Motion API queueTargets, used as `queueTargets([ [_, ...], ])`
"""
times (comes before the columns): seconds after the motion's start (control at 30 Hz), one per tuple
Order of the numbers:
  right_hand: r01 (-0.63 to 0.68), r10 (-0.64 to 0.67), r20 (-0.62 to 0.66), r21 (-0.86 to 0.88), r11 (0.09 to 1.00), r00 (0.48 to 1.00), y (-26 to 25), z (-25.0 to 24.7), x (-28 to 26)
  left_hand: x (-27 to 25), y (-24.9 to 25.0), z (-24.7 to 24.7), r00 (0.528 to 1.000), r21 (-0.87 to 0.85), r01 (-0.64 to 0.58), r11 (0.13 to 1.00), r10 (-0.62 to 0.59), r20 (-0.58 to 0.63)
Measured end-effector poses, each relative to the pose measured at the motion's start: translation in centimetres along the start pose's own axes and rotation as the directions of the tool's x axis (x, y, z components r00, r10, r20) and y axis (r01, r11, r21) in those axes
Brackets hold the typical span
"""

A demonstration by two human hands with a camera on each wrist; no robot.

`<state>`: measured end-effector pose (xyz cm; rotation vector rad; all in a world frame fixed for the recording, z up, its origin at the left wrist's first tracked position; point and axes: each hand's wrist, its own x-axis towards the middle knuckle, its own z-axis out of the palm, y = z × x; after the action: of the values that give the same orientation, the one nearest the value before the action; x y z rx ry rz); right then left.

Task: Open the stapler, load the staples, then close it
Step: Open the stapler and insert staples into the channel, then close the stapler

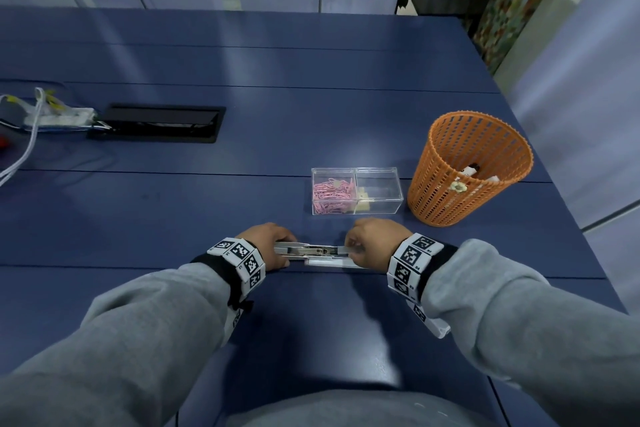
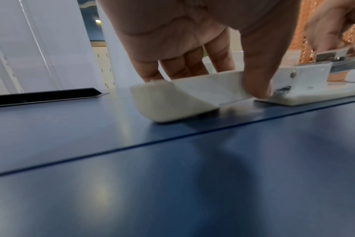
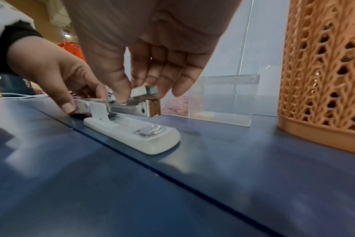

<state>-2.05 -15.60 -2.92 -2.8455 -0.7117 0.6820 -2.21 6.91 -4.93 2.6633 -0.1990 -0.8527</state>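
Blue table (image 1: 311, 121) made of panels with dark seams, pale wall panels behind; a plant and a patterned column are cut off at 1 o'clock in the head view. Near the table's near edge lies the white stapler (image 1: 322, 255), opened flat, its long axis running 9 to 3 o'clock. The left hand (image 1: 272, 243) holds the folded-back top cover (image 2: 184, 94) at the 9 o'clock end, thumb (image 2: 257, 77) pressed on its near side by the hinge, the other fingers down behind it; their tips are hidden by the cover. The right hand (image 1: 372, 241) is at the 3 o'clock end, thumb and forefinger pinching a strip of staples (image 3: 145, 91) just above the open metal magazine (image 3: 130, 109); whether the strip touches the channel cannot be told. The remaining fingers hang loosely curled. The stapler base (image 3: 136, 133) lies flat on the table, its anvil plate showing.

At 12 o'clock from the stapler stands a clear two-compartment box (image 1: 356, 191): pink paper clips (image 1: 332, 198) in the left compartment, a pale item hard to identify in the right. An orange mesh basket (image 1: 467, 166) stands at 2 o'clock, its contents mostly hidden. A black cable hatch (image 1: 156, 123) and white cords (image 1: 31, 135) lie at 10 o'clock, partly cut off.
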Motion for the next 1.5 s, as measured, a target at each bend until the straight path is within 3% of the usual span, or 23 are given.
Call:
queueTargets([
  [0.3,0.003,-0.003,-0.001,0.006,1.0,1.0,-0.1,0.4,0.1,-0.8,-1.2,-0.1,0.999,0.005,0.045,0.999,-0.045,-0.015],
  [0.5,-0.048,0.045,0.029,0.122,0.991,0.999,0.8,0.6,-0.4,-1.8,-2.5,-0.9,0.996,0.023,0.08,0.997,-0.079,-0.035],
  [0.6,-0.102,0.096,0.043,0.159,0.982,0.994,1.5,0.8,-0.9,-2.7,-2.4,-2.0,0.991,-0.005,0.045,0.999,-0.045,-0.127],
  [0.7,-0.191,0.195,0.019,0.318,0.929,0.981,1.9,1.2,-1.0,-3.8,-0.7,-3.4,0.97,-0.054,-0.037,0.998,0.023,-0.242],
  [0.83,-0.233,0.254,0.007,0.42,0.877,0.967,2.1,2.0,-0.8,-4.2,2.4,-3.9,0.953,-0.049,-0.135,0.99,0.116,-0.28],
  [1.2,-0.278,0.305,0.03,0.5,0.82,0.952,2.7,3.2,-0.6,-0.4,7.2,-1.8,0.979,-0.073,-0.18,0.981,0.172,-0.106],
  [1.33,-0.297,0.311,0.058,0.505,0.81,0.949,3.0,3.5,-0.5,0.5,7.5,-0.2,0.985,-0.138,-0.17,0.976,0.164,-0.055],
  [1.5,-0.293,0.298,0.08,0.539,0.79,0.951,3.2,3.7,-0.6,0.9,7.3,0.7,0.985,-0.08,-0.172,0.982,0.174,0.008],
])
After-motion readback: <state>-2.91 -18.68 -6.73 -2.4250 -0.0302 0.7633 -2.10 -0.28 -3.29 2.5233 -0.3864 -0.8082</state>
